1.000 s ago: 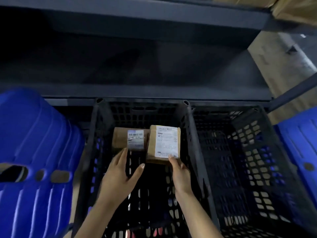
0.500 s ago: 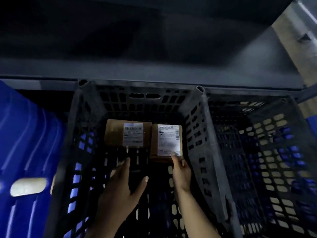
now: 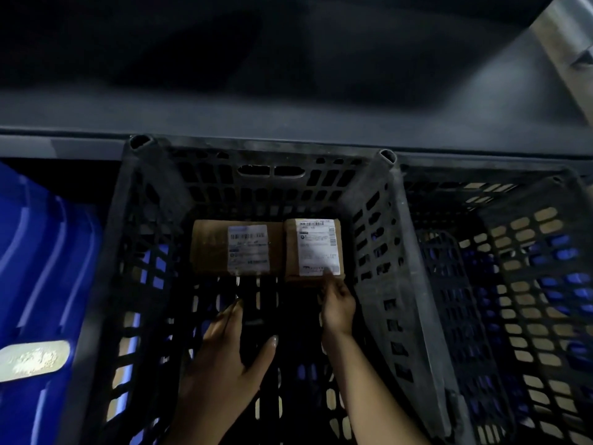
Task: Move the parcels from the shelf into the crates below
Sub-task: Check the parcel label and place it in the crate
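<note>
Against the far wall of the black lattice-walled plastic crate [image 3: 414, 284], two flat brown cardboard boxes with smooth white printed labels lie side by side: the left parcel [image 3: 210, 248] and the right parcel [image 3: 317, 248]. The matte dark grey metal shelf [image 3: 288, 120] above the crate shows no parcels, so little seems left to move. The left hand [image 3: 231, 358] hovers inside the crate, fingers straight and empty. The right hand [image 3: 337, 300] touches the right parcel's near edge, and whether it grips cannot be told.

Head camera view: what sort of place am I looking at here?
Probably a parcel warehouse or sorting area: a labelled cardboard parcel lies in a black slatted crate below a dark metal shelf, with a blue crate beside it.
</note>
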Motion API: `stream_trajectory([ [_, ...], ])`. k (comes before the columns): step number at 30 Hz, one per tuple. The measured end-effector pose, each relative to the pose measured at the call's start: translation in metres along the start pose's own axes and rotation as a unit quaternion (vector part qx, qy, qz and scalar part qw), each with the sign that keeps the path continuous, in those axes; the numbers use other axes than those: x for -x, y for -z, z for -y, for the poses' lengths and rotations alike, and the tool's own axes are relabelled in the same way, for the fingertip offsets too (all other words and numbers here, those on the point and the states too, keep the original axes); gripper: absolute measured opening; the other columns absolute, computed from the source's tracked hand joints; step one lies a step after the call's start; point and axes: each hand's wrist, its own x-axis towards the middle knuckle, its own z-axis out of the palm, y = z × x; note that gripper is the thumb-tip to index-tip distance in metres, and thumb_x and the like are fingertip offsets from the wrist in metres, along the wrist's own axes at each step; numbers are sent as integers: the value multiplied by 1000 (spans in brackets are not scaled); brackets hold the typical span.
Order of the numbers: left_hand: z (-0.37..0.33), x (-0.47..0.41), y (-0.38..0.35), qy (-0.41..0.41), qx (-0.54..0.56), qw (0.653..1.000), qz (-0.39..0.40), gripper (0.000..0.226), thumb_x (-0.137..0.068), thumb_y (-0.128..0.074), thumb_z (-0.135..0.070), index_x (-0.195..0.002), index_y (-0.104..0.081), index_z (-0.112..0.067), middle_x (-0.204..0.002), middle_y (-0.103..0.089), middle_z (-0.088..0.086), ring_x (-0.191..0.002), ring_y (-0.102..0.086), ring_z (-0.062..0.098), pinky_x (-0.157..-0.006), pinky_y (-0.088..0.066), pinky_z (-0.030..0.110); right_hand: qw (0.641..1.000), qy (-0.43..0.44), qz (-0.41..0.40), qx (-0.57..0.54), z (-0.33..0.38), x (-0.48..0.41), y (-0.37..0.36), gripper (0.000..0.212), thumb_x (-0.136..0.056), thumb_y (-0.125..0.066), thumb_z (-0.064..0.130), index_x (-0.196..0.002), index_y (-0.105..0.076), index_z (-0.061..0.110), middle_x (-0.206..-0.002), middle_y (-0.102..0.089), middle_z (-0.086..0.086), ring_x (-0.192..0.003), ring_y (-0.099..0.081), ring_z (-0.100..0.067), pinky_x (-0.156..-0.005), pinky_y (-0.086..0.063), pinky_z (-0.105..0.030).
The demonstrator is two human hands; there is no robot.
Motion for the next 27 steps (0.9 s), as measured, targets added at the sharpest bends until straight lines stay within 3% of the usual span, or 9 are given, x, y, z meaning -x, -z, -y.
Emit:
stream_trajectory([
  [10, 2, 0, 1, 1, -8, 1000, 4, 79, -88, -42, -61, -152, -17, -21, -158, -18, -7, -144, -15, 7, -110, -15, 17, 998, -6, -25, 54, 5, -13, -6, 38, -91, -62, 37, -114, -69, 7, -106, -71, -14, -100, -66, -28, -91, -51, -40],
  [17, 0, 2, 5, -16, -23, 999, -17, 81, -87, -41, -62, -152, -17, -21, -158, -21, -6, -144, -18, 9, -110, -21, 20, 994, -3, -14, 106, 6, -4, -2, 46, -92, -58, 44, -118, -67, 7, -117, -68, -15, -111, -62, -31, -96, -48, -39],
  [21, -5, 9, 16, -25, -22, 999, -24, 81, -86, -44, -61, -152, -18, -21, -157, -24, -4, -143, -21, 10, -110, -23, 22, 988, 9, -11, 157, 11, 21, 6, 45, -94, -57, 38, -126, -60, 6, -125, -62, -16, -116, -57, -32, -92, -44, -33],
  [24, -15, 13, 29, -36, -12, 999, -39, 79, -86, -56, -53, -150, -28, -15, -154, -33, 1, -142, -27, 13, -109, -26, 22, 988, 51, 21, 143, 20, 54, 15, 49, -92, -61, 38, -134, -53, 14, -134, -57, -8, -122, -53, -23, -90, -39, -23],
  [27, -33, 18, 53, -44, -30, 997, -49, 81, -85, -55, -56, -150, -28, -16, -153, -34, 0, -141, -29, 14, -109, -29, 24, 978, 67, 71, 186, 40, 86, 27, 70, -88, -60, 51, -148, -34, 24, -151, -39, 1, -137, -37, -18, -107, -32, -29],
])
